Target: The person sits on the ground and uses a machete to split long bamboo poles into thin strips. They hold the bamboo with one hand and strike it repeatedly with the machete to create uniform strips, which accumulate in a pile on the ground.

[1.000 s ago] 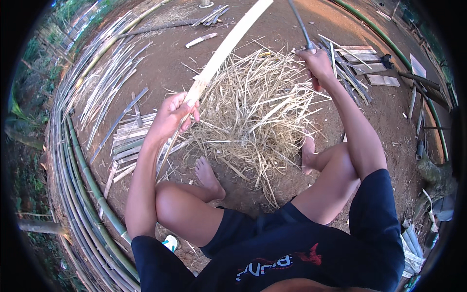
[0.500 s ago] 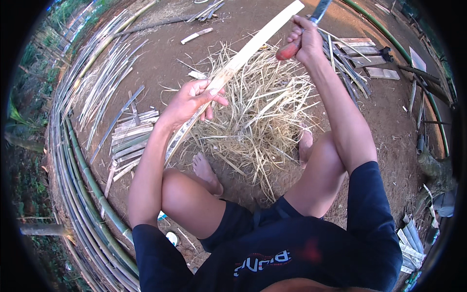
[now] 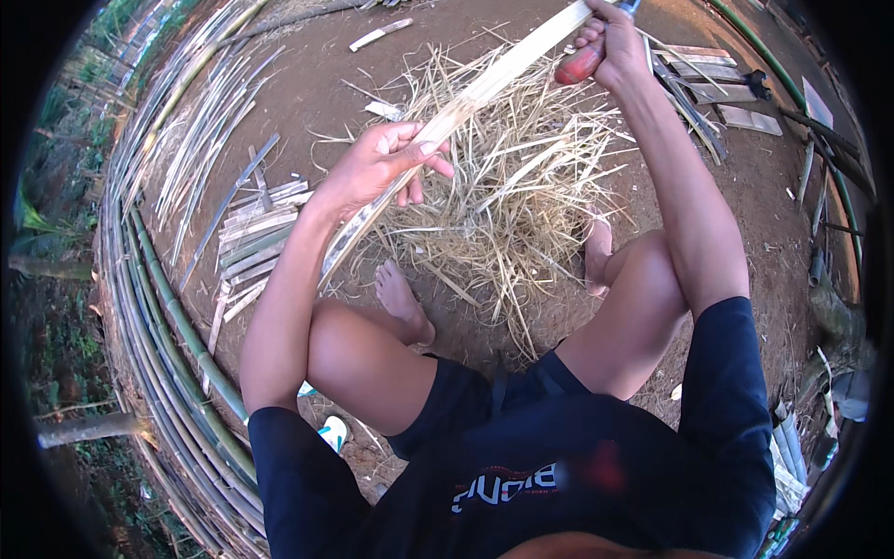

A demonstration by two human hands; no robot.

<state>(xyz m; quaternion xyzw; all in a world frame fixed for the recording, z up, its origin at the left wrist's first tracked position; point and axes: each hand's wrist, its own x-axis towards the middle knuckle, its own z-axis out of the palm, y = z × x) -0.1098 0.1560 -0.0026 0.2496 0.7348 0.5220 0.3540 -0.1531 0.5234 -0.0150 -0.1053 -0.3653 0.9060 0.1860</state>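
A long pale split bamboo strip (image 3: 507, 70) slants from beside my left knee up to the top edge of the view. My left hand (image 3: 380, 168) is closed around its middle, thumb on top and fingertips showing past the far side. My right hand (image 3: 613, 48) grips a knife by its red handle (image 3: 579, 65), close against the strip's far end. Most of the knife's blade lies outside the view or behind the hand. Below the strip, between my bare feet, spreads a heap of thin bamboo shavings (image 3: 503, 196).
Short split pieces (image 3: 256, 233) are stacked at the left, near thin strips (image 3: 209, 140) and long bamboo poles (image 3: 177, 317). More flat slats (image 3: 712, 70) lie at the far right. A white-and-teal object (image 3: 333, 431) sits beside my left thigh.
The whole view has shifted, so the scene sits higher. My right hand with the knife has come closer to the strip's far end. My left hand keeps its hold.
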